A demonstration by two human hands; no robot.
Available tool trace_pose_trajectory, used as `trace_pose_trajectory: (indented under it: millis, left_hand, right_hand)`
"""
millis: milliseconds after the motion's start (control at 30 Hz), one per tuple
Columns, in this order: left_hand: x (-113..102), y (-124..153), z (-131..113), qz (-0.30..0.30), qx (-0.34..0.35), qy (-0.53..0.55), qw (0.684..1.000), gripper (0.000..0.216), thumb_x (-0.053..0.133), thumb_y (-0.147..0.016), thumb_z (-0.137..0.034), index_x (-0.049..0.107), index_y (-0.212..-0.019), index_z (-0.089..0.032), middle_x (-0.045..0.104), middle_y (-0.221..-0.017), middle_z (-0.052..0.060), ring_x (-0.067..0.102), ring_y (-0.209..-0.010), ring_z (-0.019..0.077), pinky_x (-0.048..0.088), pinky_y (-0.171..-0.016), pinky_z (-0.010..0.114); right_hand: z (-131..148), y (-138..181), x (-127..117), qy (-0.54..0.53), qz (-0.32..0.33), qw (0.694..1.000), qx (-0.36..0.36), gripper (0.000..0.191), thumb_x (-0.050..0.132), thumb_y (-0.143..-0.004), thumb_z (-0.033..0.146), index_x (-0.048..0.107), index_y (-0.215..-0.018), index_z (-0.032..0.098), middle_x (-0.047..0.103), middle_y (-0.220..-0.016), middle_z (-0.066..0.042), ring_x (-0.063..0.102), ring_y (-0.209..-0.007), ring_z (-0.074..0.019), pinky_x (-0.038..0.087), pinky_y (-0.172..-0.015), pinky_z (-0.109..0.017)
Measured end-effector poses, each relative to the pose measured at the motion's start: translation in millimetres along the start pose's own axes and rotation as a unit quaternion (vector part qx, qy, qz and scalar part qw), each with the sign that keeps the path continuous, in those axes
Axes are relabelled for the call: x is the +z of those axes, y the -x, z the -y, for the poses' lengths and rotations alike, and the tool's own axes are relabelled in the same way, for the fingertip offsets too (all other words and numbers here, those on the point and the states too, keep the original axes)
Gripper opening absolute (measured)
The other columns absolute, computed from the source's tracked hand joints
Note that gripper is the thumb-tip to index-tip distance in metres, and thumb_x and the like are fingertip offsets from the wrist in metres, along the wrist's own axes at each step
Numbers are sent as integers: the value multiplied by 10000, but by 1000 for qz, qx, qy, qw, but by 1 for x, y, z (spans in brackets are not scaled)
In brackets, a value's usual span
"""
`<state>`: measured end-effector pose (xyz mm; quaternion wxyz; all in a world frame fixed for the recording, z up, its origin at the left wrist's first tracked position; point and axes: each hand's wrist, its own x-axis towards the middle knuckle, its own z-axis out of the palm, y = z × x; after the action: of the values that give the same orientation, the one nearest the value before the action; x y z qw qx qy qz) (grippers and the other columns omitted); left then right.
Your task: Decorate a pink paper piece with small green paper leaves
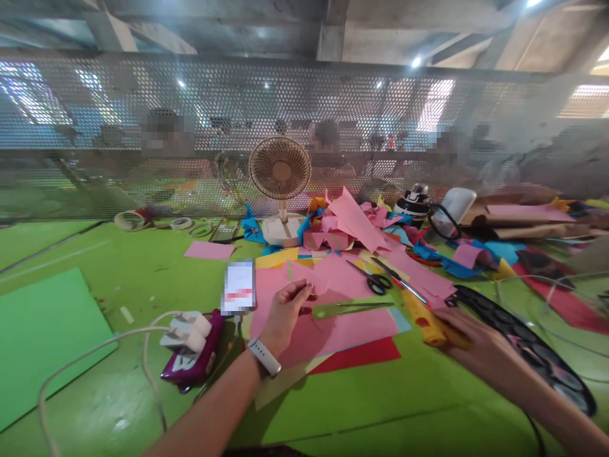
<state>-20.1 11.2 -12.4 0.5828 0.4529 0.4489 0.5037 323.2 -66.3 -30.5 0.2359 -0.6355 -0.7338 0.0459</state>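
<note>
My left hand (284,311), with a pale band on its wrist, is over the stacked pink paper (352,333). Thumb and forefinger are pinched together around something small and dark that I cannot make out. Just right of those fingertips lies a narrow green paper strip (333,310). My right hand (459,330) is wrapped around a yellow glue gun (423,317), right of the stack. A pen (413,291) lies by the tool's front end. Black-handled scissors (378,283) rest on the paper between the hands. Red paper (359,357) shows under the stack.
A small fan (280,168) stands behind the paper, beside a heap of pink and blue scraps (354,219). Left are a phone (238,287), a purple power strip (193,362) with cables, and green sheet (52,343). A black tray (528,346) sits right.
</note>
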Motion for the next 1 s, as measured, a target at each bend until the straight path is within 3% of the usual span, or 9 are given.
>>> trace_pose_trajectory:
  millis: [200,367,467,567,667,833,900,1000]
  left_hand:
    - [0,-2,3,2,-1,6,1000,320,645,-696,-375,620,-929,-157,621,-855,60,592,-782,158,463,-567,207]
    - [-1,-2,5,10,7,14,1000,318,658,-672,-396,638,-892,-167,632,-821,45,597,-766,155,466,-585,218]
    - [-1,0,5,9,11,11,1000,289,650,-685,-390,638,-873,-170,629,-816,39,593,-762,147,468,-591,217]
    - [0,0,5,4,11,7,1000,276,639,-703,-375,634,-886,-168,628,-822,45,589,-763,145,465,-584,211]
    - [0,-1,5,-4,4,12,1000,272,647,-698,-360,633,-884,-162,632,-843,53,589,-734,136,465,-588,215]
    - [-3,-5,4,-26,1,42,999,283,693,-648,-336,637,-858,-154,634,-812,42,584,-655,113,469,-604,230]
    - [-4,-5,3,-38,1,54,998,297,704,-634,-334,635,-861,-155,635,-808,38,584,-646,111,469,-604,231]
    - [-4,-4,2,-49,-5,61,997,303,706,-635,-336,628,-867,-158,632,-800,32,590,-659,115,466,-596,225]
  right_hand:
    - [-70,33,-32,102,-56,978,172,423,508,-702,484,577,-1024,218,593,-1101,-202,615,-877,-320,467,-676,-402]
    - [-112,47,-28,136,11,980,142,449,510,-720,485,602,-1021,165,615,-1056,-221,595,-927,-356,453,-784,-436]
    - [-119,48,-31,170,26,974,144,489,508,-705,530,598,-1027,174,603,-1099,-200,576,-956,-383,443,-802,-477]
    - [-93,38,-40,201,3,972,124,503,483,-711,560,572,-1056,204,578,-1146,-177,550,-992,-392,419,-815,-495]
    - [-36,12,-42,163,-13,980,114,460,420,-783,542,542,-1108,241,573,-1164,-134,540,-1031,-327,420,-835,-434]
    - [55,-48,-12,76,92,993,-13,351,400,-833,453,591,-1008,216,634,-1031,-78,583,-926,-242,436,-770,-347]
    - [74,-69,0,74,131,987,-64,275,429,-831,376,606,-958,206,645,-931,-71,585,-878,-227,425,-728,-319]
    - [89,-91,8,85,143,982,-85,170,461,-810,265,607,-852,190,639,-853,-65,579,-839,-209,393,-696,-288]
